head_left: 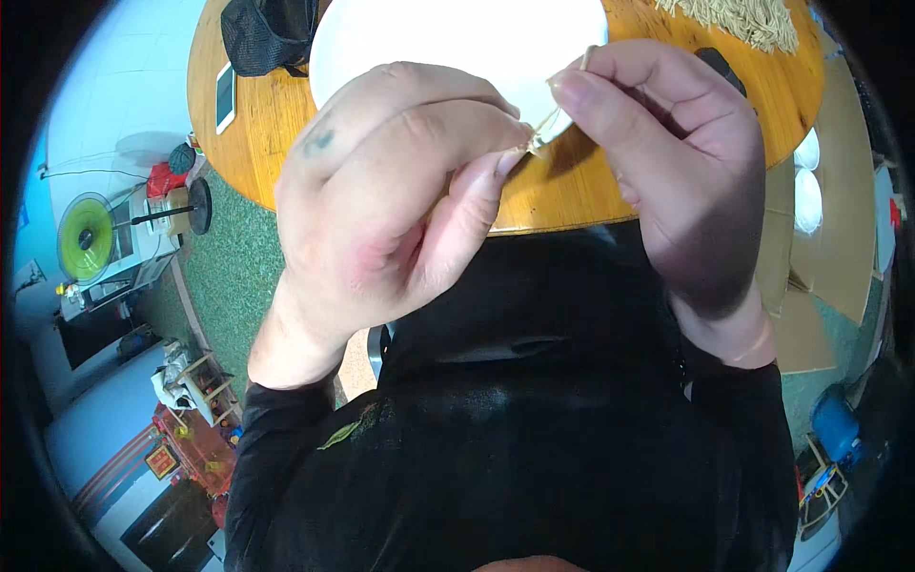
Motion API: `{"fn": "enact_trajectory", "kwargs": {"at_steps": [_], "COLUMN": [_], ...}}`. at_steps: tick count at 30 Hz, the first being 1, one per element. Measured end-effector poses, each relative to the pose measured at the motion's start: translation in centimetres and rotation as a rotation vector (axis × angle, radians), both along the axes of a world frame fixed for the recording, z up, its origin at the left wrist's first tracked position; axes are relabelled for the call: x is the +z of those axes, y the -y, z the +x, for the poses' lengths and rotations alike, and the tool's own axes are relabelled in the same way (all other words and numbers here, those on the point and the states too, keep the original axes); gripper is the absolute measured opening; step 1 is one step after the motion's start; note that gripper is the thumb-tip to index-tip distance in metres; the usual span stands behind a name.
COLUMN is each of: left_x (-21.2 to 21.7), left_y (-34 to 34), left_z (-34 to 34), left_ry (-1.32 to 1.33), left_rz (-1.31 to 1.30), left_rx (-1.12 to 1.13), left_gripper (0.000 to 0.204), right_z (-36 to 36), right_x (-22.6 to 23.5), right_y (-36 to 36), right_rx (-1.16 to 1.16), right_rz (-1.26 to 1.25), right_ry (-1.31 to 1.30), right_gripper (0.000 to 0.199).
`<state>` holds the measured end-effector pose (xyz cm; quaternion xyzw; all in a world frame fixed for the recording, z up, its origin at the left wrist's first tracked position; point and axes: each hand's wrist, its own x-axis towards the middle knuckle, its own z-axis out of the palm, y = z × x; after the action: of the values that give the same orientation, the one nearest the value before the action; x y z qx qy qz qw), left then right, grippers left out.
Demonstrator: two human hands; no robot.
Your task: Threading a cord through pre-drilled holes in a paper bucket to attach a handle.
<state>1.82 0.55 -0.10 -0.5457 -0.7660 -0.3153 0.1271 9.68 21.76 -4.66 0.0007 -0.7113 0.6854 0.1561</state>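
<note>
A thin beige cord (pixel 547 124) is stretched over the near edge of a wooden table. My left hand (pixel 391 181) pinches its lower end between thumb and fingertips, where a small knot or loop seems to sit. With thumb and index finger, my right hand (pixel 672 153) grips the other end, and a short tail of cord pokes up above those fingers. Behind both hands lies a large white round disc (pixel 457 38), overexposed, so its surface detail cannot be made out. A pile of similar beige cords (pixel 739 19) rests at the table's far right.
On the round wooden table (pixel 262 143) are a black mesh bag (pixel 269 36), a phone (pixel 226 98) and a dark object (pixel 721 69) beside my right hand. Cardboard (pixel 839 191) and white round pieces (pixel 807 200) lie to the right. A green fan (pixel 86 236) stands at left.
</note>
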Motion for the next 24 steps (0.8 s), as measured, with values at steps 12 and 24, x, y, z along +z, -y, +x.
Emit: {"fn": "enact_trajectory", "kwargs": {"at_steps": [12, 24], "left_x": [-1.9, -1.0], "left_y": [0.7, 0.7], "left_z": [1.0, 1.4], "left_ry": [-0.146, -0.090], "left_rz": [0.021, -0.041], "left_rx": [-0.128, 0.037], "left_gripper": [0.017, 0.017], "right_z": [-1.2, -1.3], "right_x": [-1.0, -2.4], "right_y": [-0.8, -0.9], "right_rx": [-0.074, -0.002], "right_rz": [0.248, 0.231], "right_ry": [-0.293, -0.398], "right_gripper": [0.010, 0.033]}}
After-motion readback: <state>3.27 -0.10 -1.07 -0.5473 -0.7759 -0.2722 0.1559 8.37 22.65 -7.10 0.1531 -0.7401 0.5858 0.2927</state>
